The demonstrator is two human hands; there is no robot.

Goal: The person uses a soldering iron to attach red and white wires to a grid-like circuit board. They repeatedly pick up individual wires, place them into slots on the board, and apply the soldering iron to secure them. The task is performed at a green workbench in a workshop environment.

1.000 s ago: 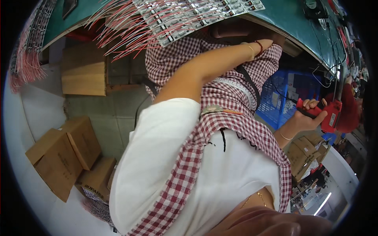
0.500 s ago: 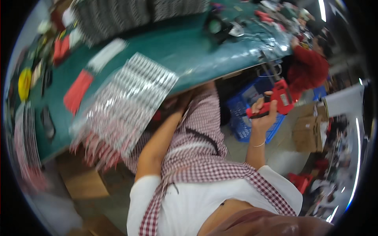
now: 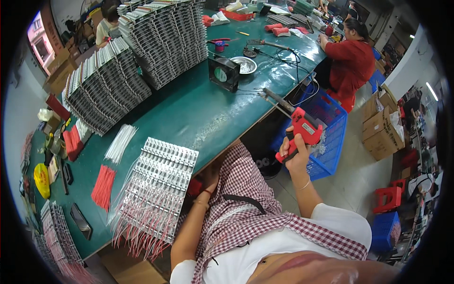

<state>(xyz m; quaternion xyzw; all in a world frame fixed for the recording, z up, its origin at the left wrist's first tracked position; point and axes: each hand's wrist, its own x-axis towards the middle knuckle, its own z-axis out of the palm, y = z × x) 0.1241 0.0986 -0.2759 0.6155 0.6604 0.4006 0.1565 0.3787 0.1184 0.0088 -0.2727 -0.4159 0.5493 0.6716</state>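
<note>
My right hand point(image 3: 296, 154) is wrapped round the black-and-red grip of a red soldering gun point(image 3: 306, 127), held off the table's right edge. Its long metal front reaches up and left over the table edge. My left hand point(image 3: 212, 181) is low beside my lap, partly under the table edge; its fingers are in shadow and hidden. Nearest it on the table lies a panel of small silver boards point(image 3: 163, 163) in rows, with red and white wires trailing over the front edge. Beyond it are a bundle of white wires point(image 3: 121, 144) and a bundle of red wires point(image 3: 102, 187).
Tall stacks of board panels point(image 3: 163, 40) stand at the back left of the green table point(image 3: 189, 120). A small black fan point(image 3: 223, 74), a metal bowl point(image 3: 244, 65) and a corded soldering iron point(image 3: 269, 44) lie farther right. A blue crate point(image 3: 336, 142) stands below; a co-worker in red point(image 3: 352, 64) sits beyond.
The view has swung and sharpened, showing more of the table's far side. The soldering gun stays in my right hand and sits lower and farther left in the picture.
</note>
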